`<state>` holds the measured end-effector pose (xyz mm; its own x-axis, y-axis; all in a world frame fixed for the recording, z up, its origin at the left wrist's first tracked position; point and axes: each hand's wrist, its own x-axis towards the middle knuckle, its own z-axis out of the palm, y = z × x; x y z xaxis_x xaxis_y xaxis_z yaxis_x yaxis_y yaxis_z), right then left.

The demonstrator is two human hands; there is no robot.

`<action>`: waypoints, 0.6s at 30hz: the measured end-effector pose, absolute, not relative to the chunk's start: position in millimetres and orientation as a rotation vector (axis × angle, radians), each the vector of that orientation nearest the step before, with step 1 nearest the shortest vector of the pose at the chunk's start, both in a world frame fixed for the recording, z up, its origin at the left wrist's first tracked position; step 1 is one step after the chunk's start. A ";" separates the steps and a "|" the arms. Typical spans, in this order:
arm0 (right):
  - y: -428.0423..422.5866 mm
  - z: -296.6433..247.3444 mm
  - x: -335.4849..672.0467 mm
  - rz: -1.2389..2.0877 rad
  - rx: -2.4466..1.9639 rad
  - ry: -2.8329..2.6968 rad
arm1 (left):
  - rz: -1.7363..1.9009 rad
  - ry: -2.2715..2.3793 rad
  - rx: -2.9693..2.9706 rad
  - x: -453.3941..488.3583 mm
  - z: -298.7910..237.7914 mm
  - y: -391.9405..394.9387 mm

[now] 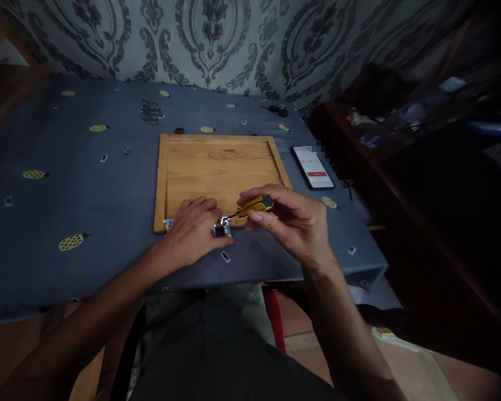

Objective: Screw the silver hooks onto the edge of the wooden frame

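A framed wooden panel (221, 172) lies flat on the blue tablecloth in front of me. My right hand (303, 223) is closed around the yellow-and-black handle of a screwdriver (254, 207), its shaft slanting down to the left. The tip meets a small shiny metal fitting (226, 229) at the panel's near edge; its exact kind is unclear. My left hand (194, 231) rests over that edge, thumb and fingers closed about the fitting, partly hiding it. Left of those fingers, a small metal plate (167, 224) shows at the panel's near left corner.
Right of the panel lies a phone (313, 167) with a lit screen. Thin dark metal pieces (151, 111) and a black-handled tool (279, 111) lie toward the back. A tiny metal part (127, 151) sits left of the panel. Far right, a clear plastic bottle (404, 120) rests on dark furniture.
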<state>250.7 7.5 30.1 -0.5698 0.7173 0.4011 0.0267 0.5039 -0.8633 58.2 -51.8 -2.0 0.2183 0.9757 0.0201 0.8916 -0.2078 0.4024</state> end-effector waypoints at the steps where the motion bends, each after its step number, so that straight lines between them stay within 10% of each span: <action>1: 7.8 28.7 249.6 1.093 -0.619 -1.939 | 0.385 1.751 2.188 58.3 -1.9 -51.7; 18: 7.4 17.1 236.6 0.857 -0.691 -1.871 | 0.368 1.749 2.223 59.2 0.3 -52.0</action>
<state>236.6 7.4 17.1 -0.4059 0.7553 0.5146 0.1034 0.5974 -0.7952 59.2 -52.0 0.3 0.2309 0.9727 0.0226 0.8992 -0.2222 0.3769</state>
